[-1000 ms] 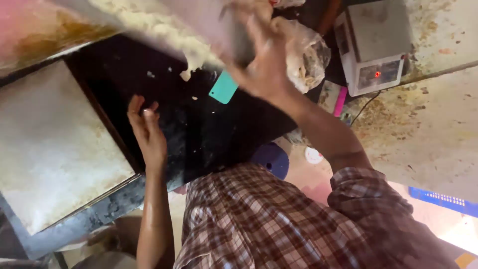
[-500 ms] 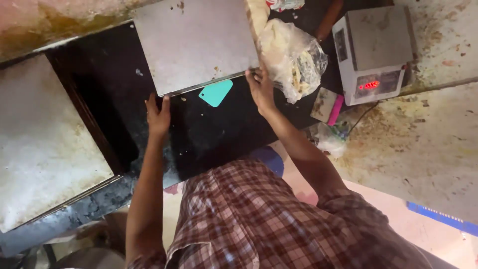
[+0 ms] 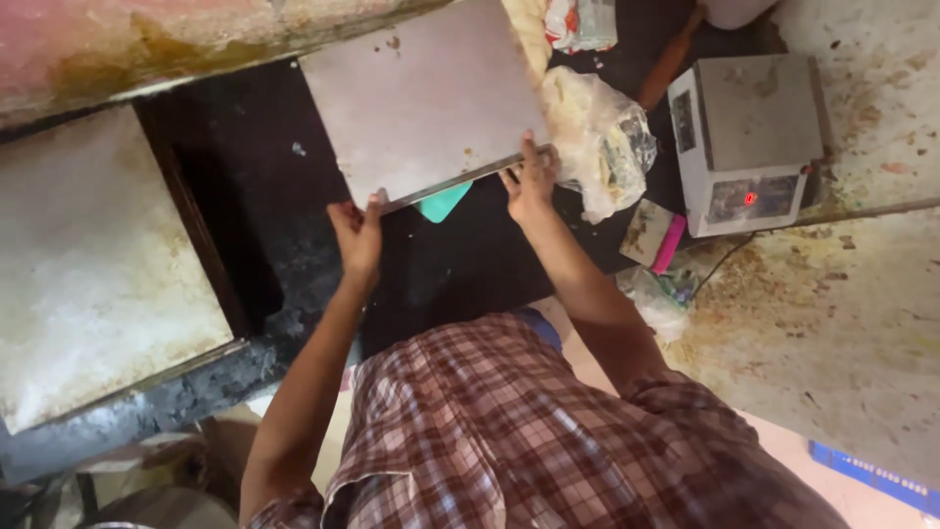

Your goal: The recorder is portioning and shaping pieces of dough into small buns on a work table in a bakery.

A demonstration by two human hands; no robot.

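Partly under tray [image 3: 421,103]: teal card [image 3: 443,202]

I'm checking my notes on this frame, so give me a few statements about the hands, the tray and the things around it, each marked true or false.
1. Both hands hold the near edge of the metal tray. True: left hand, right hand.
2. The tray is heaped with dough. False: its surface is almost bare.
3. A scale stands to the right of the tray. True.
4. A teal card lies on top of the tray. False: it shows from under the tray's near edge.
5. A plastic bag lies between tray and scale. True.
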